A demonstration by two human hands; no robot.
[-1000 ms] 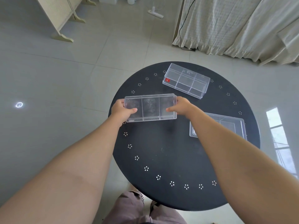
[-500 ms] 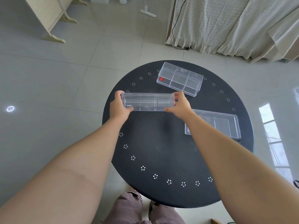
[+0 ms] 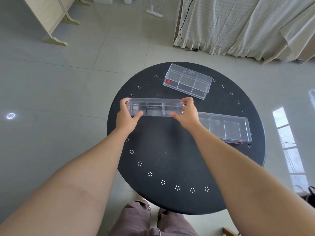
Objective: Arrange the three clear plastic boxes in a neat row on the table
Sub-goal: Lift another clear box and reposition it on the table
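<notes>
A clear plastic box with three compartments is held over the left part of the round black table, its long side toward me. My left hand grips its left end and my right hand grips its right end. A second clear box with a red sticker lies at the table's far side, turned at an angle. A third clear box lies at the right, partly hidden behind my right wrist.
The table's rim carries small white dot patterns. Grey tiled floor surrounds the table. A curtain hangs at the back right, a wooden screen's feet stand at the back left, and a power strip lies on the floor.
The held box has tilted from showing its wide face to showing its long side, and it has moved slightly away from me. The other two boxes have not moved.
</notes>
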